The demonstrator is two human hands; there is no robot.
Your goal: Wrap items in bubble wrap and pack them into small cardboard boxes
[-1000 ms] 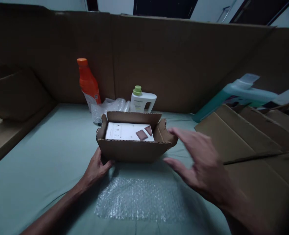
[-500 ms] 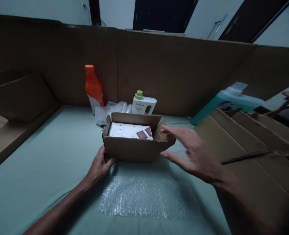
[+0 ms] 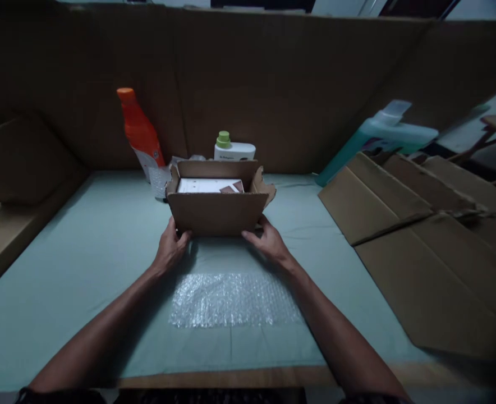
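Already, the white pack (image 3: 201,186) is lying inside the box (image 3: 216,214), beyond the bubble wrap (image 3: 231,300). The left hand (image 3: 171,245) and right hand (image 3: 271,242) are pinching the box's lower corners. The flaps (image 3: 216,168) are standing unclosed; the bubble wrap is lying flat, wrapping nothing.

2 hands (image 3: 170,247) hold a carton (image 3: 216,215)

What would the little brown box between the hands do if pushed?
The brown box would probably slide, not roll: its sides look flat. Its right flap might bend, being cardboard. The white box inside may shift, with a gap beside it.
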